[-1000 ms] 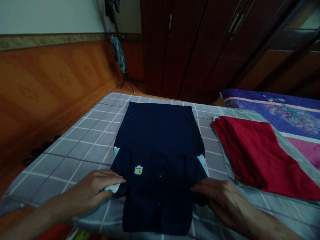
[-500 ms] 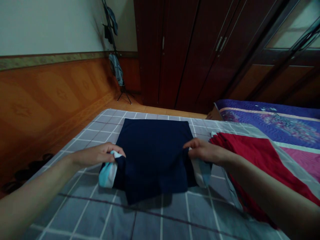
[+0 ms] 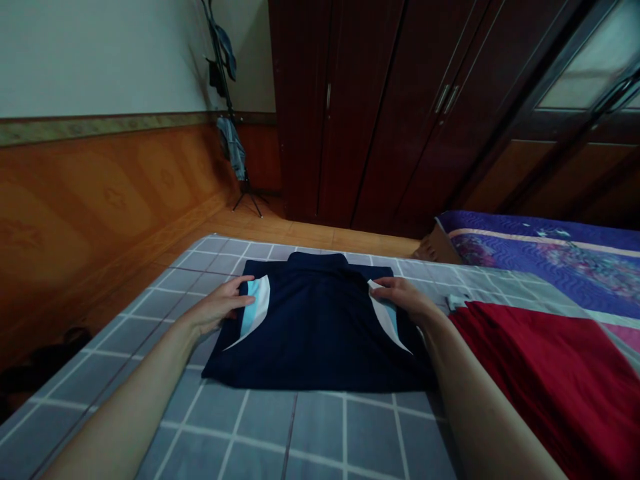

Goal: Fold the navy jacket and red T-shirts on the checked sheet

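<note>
A navy shirt [image 3: 315, 333] with curved white and light-blue side panels lies folded on the checked bedspread, its collar-like band at the far edge. My left hand [image 3: 220, 305] holds the shirt's left side, thumb and fingers closed at the light-blue panel; some fingertips are hidden behind the cloth. On the opposite side, my right hand [image 3: 404, 297] pinches the fabric by the white panel. To the right of my right forearm, red folded garments [image 3: 545, 367] lie in a stack.
The grey checked bedspread [image 3: 240, 427] covers the bed under the shirt. A purple flowered bed cover [image 3: 540, 240] is at the right. Beyond the bed stand a dark wooden wardrobe [image 3: 345, 133] and a coat stand [image 3: 226, 87] with clothes hanging on it.
The shirt's near part has been folded over away from me, bringing the collar-like band and side panels into view on top. Both hands have moved along with the cloth.
</note>
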Demonstrator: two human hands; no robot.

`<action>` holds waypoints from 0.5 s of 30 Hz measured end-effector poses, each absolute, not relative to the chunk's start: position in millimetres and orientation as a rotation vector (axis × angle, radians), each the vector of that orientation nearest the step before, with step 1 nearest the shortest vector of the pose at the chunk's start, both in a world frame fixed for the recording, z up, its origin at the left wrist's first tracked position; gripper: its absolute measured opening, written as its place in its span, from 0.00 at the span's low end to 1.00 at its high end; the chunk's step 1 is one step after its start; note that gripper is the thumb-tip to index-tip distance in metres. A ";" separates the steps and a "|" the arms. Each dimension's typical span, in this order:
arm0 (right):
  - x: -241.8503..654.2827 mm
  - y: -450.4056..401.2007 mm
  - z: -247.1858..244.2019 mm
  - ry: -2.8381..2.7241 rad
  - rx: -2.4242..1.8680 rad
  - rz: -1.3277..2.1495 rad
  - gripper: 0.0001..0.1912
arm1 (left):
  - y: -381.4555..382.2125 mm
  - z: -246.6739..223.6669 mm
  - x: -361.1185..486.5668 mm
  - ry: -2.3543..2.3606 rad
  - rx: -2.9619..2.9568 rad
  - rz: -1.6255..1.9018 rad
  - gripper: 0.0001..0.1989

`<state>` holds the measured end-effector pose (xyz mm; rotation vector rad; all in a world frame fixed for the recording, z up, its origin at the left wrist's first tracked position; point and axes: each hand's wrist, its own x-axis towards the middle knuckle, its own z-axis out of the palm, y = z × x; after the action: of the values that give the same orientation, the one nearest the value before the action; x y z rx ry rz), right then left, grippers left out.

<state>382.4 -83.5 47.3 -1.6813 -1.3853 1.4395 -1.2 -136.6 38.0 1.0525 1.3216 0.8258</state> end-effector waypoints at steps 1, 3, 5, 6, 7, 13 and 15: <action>383.8 -81.9 48.1 -1.378 -1.680 1.462 0.06 | -134.8 38.0 -3.1 1.334 1.042 0.808 0.41; 385.6 -78.8 48.2 -1.363 -1.677 1.489 0.07 | -131.2 37.0 -5.3 1.334 1.033 0.784 0.42; 385.6 -76.9 46.4 -1.351 -1.676 1.485 0.08 | -129.3 35.7 -4.9 1.337 1.039 0.784 0.42; 385.1 -76.6 45.4 -1.347 -1.679 1.474 0.09 | -129.3 35.4 -3.8 1.342 1.043 0.789 0.42; 384.4 -77.0 44.8 -1.345 -1.683 1.457 0.09 | -129.9 35.6 -2.2 1.351 1.046 0.794 0.43; 389.3 -97.7 53.5 -1.342 -1.740 1.327 0.23 | -154.2 46.3 6.4 1.452 1.029 0.827 0.44; 396.1 -113.7 57.5 -1.351 -1.770 1.310 0.32 | -171.1 50.5 6.4 1.470 1.040 0.775 0.45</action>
<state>396.1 -113.7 57.5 -1.7702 -1.3510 1.3103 6.4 -171.1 50.5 1.0400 1.4696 0.7752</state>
